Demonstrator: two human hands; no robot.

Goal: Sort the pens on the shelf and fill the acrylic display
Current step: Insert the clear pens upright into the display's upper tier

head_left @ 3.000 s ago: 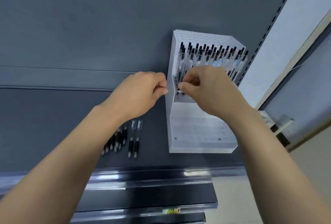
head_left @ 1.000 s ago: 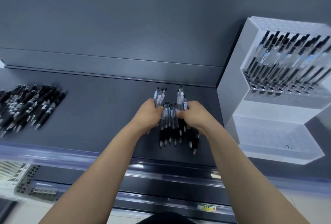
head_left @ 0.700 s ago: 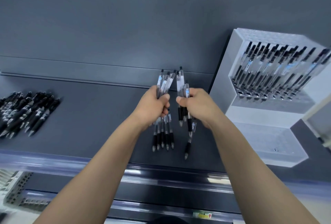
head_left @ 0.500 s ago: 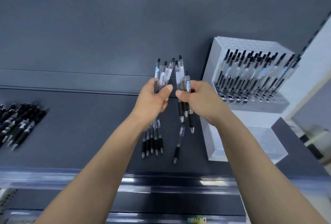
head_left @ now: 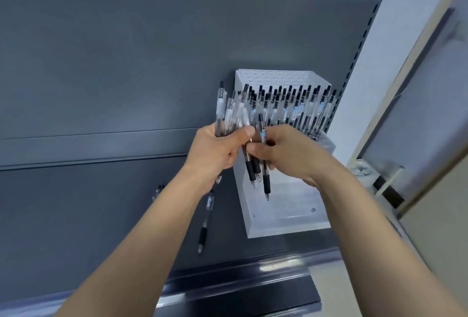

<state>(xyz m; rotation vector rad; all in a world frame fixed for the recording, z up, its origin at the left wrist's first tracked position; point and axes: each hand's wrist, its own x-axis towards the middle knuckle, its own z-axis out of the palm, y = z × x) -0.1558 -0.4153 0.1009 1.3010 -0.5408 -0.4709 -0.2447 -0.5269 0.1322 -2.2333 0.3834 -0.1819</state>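
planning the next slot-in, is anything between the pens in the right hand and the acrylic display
Nothing visible does. The right hand holds its pens directly in front of the acrylic display; the left hand grips a bundle beside it.

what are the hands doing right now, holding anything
Left hand: closed, gripping a pen bunch.
Right hand: closed, pinching a few pens, tips pointing down.

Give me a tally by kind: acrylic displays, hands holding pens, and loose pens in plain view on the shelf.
White perforated acrylic display: 1
Hands gripping clear black-grip pens: 2, left hand, right hand
Loose pen on dark grey shelf: 1
Total: 4
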